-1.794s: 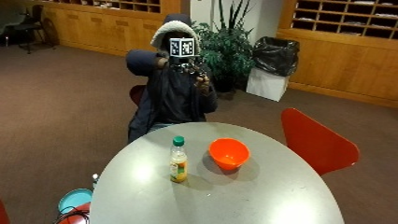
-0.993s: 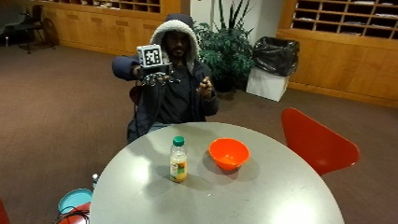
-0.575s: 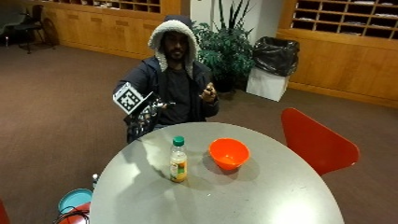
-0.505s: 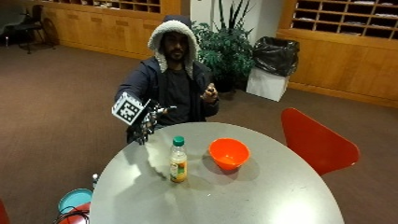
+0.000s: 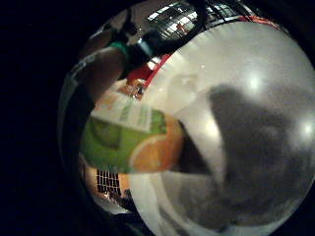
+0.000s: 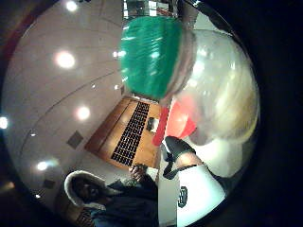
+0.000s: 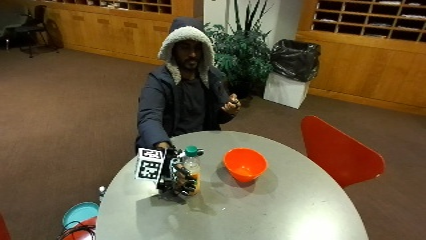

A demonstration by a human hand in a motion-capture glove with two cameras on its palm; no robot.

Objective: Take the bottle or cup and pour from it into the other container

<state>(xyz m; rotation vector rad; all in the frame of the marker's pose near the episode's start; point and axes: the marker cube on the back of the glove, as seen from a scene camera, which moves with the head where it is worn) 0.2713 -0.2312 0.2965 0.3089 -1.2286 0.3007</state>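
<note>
I count one clear plastic bottle with a green cap and orange juice on the round grey surface, one orange plastic bowl at its three o'clock, and one red chair.

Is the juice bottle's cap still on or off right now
On. The green cap sits atop the upright bottle, which the gloved right hand grips on the table.

From the outside view, the gloved right hand hides the lower body of the juice bottle, so its label cannot be read. The counter runs off the picture's lower edge. The bowl's contents cannot be told.
</note>
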